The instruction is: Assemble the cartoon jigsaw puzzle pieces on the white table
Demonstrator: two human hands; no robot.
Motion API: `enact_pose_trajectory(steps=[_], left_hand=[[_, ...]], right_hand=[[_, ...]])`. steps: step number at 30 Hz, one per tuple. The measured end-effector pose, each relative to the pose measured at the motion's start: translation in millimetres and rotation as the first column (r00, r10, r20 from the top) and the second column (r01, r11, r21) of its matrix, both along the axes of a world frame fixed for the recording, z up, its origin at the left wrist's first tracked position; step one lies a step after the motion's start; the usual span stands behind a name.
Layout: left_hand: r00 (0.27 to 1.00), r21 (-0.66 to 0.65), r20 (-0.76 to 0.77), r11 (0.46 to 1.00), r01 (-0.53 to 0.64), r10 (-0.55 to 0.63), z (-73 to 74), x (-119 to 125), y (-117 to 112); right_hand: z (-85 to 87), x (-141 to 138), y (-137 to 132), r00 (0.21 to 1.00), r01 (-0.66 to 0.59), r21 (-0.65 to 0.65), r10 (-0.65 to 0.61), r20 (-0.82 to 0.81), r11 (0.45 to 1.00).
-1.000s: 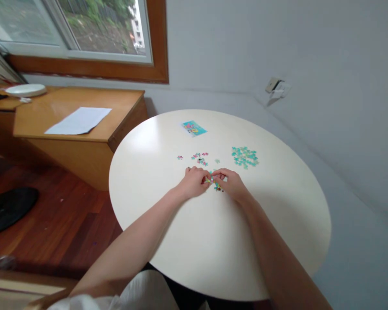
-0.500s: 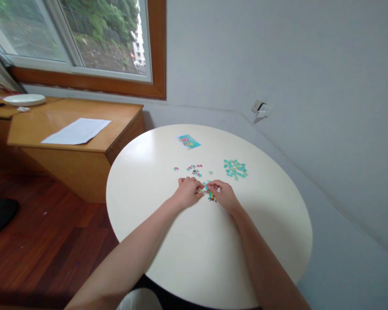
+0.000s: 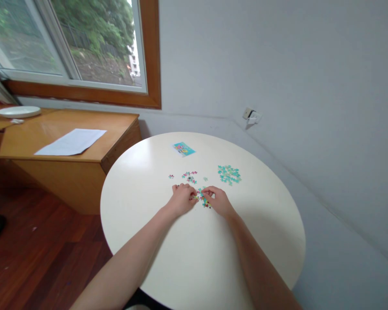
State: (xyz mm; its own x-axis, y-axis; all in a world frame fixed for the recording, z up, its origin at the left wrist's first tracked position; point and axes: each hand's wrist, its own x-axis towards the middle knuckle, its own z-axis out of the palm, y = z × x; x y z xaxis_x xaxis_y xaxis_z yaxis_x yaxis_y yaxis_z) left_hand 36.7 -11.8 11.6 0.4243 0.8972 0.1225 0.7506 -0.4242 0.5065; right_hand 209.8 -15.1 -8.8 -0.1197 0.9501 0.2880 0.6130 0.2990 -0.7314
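On the round cream table (image 3: 187, 258) my left hand (image 3: 181, 199) and my right hand (image 3: 219, 201) rest close together, fingers curled in a pinch on a small joined cluster of colourful puzzle pieces (image 3: 203, 199) between them. Just beyond my hands lie a few loose pink and dark pieces (image 3: 189, 176) and one stray piece (image 3: 171, 176). To the right of those sits a heap of teal pieces (image 3: 229, 174). A small picture card (image 3: 183, 149) lies near the table's far edge.
A wooden desk (image 3: 84, 159) stands left of the table, with a white sheet of paper (image 3: 70, 142) and a white plate (image 3: 18, 111) on it. A window is above it. A wall socket (image 3: 251, 115) sits on the grey wall. Dark wood floor at left.
The camera view has tilted up and back, so table and hands sit lower and smaller in the picture. My hands stay pinched together on the same cluster of pieces.
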Motion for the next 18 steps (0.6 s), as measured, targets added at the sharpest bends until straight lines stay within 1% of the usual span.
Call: enact_pose_trajectory(steps=[7,13,18], left_hand=[[1.000,-0.004,0.010,1.000,0.023,-0.023,1.5,-1.0,-0.2],[0.998,-0.007,0.020,0.998,0.063,-0.063,1.7,-0.4,-1.6],[0.998,-0.014,0.027,0.998,0.062,-0.062,1.5,-0.3,-1.3]], right_hand=[[2.0,-1.2,-1.0,0.999,0.031,-0.017,-0.031,0.011,0.999],[1.3,-1.3,-0.2,0.999,0.033,-0.016,-0.033,0.014,0.999],[0.9,-1.3,0.6,1.000,0.024,-0.016,-0.024,0.011,1.000]])
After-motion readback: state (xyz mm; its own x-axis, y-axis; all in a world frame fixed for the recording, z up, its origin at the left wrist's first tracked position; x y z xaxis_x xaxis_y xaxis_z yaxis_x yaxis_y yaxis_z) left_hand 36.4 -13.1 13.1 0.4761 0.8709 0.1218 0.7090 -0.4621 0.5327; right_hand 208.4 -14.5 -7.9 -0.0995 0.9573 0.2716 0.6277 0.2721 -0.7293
